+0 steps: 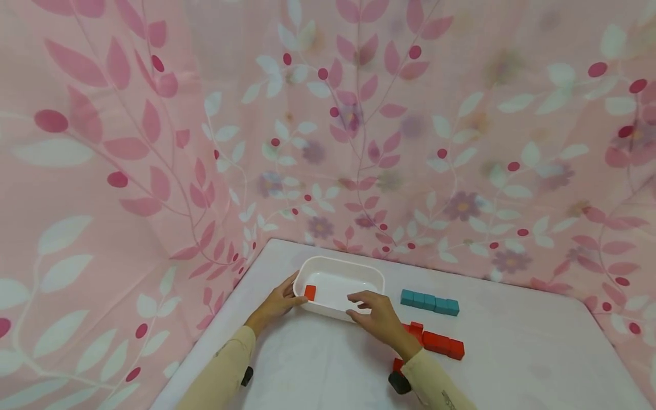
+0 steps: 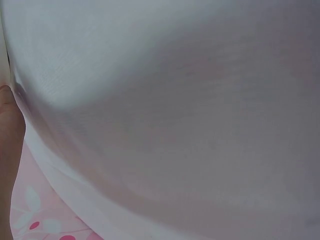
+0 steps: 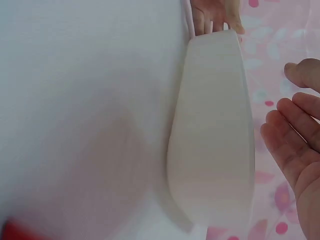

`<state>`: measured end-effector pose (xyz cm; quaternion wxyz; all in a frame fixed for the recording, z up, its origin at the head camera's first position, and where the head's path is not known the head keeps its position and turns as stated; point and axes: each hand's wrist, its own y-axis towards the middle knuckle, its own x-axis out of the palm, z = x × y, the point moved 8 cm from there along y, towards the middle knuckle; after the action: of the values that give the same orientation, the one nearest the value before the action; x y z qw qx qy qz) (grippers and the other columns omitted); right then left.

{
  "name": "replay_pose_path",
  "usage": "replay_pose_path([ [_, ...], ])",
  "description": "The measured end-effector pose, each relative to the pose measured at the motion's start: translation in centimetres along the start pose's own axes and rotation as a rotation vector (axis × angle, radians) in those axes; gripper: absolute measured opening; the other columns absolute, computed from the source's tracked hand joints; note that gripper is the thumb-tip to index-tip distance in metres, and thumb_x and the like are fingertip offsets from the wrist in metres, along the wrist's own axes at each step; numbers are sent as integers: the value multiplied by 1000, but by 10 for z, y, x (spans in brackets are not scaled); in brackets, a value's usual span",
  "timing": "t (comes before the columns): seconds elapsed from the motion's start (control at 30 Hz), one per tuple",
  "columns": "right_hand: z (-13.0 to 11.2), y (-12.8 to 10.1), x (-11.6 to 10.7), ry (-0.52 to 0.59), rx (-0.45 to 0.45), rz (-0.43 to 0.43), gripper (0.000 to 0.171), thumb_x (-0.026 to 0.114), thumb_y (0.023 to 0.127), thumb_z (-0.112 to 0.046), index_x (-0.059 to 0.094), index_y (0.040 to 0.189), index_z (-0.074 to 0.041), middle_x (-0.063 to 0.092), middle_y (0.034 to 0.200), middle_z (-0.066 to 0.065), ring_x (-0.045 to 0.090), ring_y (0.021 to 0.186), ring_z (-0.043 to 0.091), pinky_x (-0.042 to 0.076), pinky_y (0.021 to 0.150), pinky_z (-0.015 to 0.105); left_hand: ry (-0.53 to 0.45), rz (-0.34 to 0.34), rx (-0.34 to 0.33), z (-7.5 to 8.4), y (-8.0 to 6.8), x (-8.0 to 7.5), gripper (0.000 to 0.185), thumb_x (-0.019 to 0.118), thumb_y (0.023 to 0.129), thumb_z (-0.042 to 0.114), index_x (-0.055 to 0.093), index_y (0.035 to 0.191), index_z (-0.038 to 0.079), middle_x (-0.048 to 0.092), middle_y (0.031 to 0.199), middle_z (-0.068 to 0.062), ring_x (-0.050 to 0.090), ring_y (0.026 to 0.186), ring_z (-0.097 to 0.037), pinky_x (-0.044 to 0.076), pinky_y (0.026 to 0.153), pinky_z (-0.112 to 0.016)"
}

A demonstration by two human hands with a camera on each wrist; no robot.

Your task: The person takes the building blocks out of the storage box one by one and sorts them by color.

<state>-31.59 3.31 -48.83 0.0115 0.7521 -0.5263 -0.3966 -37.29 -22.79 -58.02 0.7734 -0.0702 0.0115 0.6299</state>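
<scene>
My left hand (image 1: 277, 300) holds a white plastic tub (image 1: 335, 310) by its left end, thumb along the near side and fingers round the outer wall. Inside the tub, at its left end, lies an orange-red block (image 1: 310, 292). My right hand (image 1: 380, 319) hovers at the tub's near right rim, thumb and fingers spread apart with nothing between them. The right wrist view shows that palm (image 3: 300, 165) beside the tub's outer wall (image 3: 212, 125). Only the edge of my left hand (image 2: 9, 135) enters the left wrist view.
Right of the tub, a row of teal blocks (image 1: 429, 302) lies on the white-covered table (image 1: 512, 319). Nearer, several red blocks (image 1: 438, 343) are partly hidden behind my right wrist. Floral pink cloth (image 1: 410, 171) hangs behind and to the left.
</scene>
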Motion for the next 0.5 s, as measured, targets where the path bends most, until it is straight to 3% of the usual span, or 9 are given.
replay_pose_path([
  [0.23, -2, 46, 35, 53, -8, -45, 38, 78, 83, -13, 68, 119, -4, 68, 117, 11, 65, 107, 27, 56, 83, 41, 17, -4, 28, 4, -3, -1, 82, 71, 90, 14, 23, 157, 24, 35, 154, -14, 39, 137, -31, 42, 104, -42],
  [0.5, 24, 74, 69, 91, 123, -140, 46, 80, 80, -8, 65, 122, 3, 66, 121, 16, 65, 106, 33, 56, 83, 42, 1, -45, 36, 3, -2, 2, 83, 70, 91, 11, 21, 157, 21, 33, 154, -16, 38, 137, -31, 43, 103, -39],
])
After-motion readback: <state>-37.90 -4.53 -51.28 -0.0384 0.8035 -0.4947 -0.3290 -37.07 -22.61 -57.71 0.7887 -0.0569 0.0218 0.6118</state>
